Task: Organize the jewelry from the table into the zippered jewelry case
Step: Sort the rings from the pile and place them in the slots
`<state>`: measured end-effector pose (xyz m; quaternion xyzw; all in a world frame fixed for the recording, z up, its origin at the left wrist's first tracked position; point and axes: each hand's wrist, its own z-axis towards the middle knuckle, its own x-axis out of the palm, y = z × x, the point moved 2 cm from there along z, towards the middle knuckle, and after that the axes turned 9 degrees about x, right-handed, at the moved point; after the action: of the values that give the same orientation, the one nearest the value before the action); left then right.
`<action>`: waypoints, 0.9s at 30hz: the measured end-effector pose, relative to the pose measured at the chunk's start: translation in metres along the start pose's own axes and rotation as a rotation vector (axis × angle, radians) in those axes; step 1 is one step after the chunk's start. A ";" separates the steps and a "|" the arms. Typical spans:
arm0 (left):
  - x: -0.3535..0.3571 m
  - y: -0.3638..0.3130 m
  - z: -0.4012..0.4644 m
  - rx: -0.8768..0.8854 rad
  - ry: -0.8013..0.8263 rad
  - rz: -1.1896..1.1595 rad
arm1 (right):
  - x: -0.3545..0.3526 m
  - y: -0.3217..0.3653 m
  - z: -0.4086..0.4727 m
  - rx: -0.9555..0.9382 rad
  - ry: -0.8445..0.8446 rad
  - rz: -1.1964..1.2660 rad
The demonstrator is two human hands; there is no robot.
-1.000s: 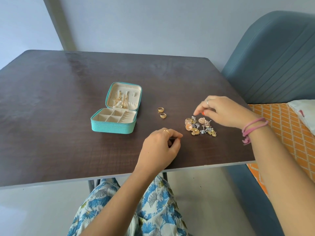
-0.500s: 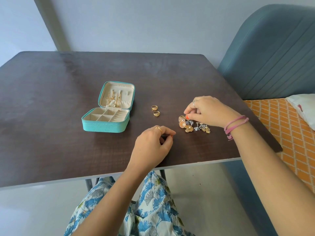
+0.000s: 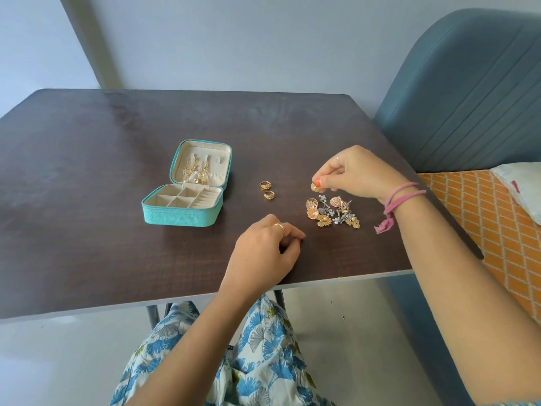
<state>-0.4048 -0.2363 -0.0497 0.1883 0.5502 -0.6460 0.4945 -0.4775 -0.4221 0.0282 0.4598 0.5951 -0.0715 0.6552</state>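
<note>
On the dark surface (image 3: 117,142), the right hand (image 3: 355,174) has lifted a gold earring (image 3: 314,187) pinched off the jewelry pile (image 3: 332,212), ready for the open case (image 3: 184,212); left hand (image 3: 263,250) rests curled, grip contents unclear

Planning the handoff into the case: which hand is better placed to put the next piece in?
Probably the right hand: its fingers pinch a small gold piece above the jewelry pile. The left hand rests curled on the dark table, nearer the open teal case.
</note>
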 end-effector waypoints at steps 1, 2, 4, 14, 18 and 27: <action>0.001 -0.001 -0.001 0.017 -0.007 0.014 | 0.004 0.004 0.001 0.007 0.026 -0.002; 0.002 -0.002 -0.001 0.031 -0.017 0.022 | 0.008 0.008 0.001 0.009 0.043 -0.022; 0.002 -0.003 -0.002 0.046 -0.025 0.030 | 0.017 0.017 0.003 0.005 0.071 -0.076; 0.003 -0.005 -0.001 0.079 -0.016 0.007 | 0.058 0.050 0.010 -0.128 0.060 -0.392; 0.004 -0.004 -0.001 0.095 -0.057 0.003 | 0.063 0.054 0.010 -0.201 -0.012 -0.447; 0.001 -0.007 -0.001 0.098 -0.046 -0.006 | 0.029 0.038 0.012 -0.200 -0.109 -0.319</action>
<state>-0.4114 -0.2361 -0.0476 0.1960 0.5068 -0.6778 0.4953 -0.4363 -0.3959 0.0221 0.2879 0.6282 -0.1397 0.7091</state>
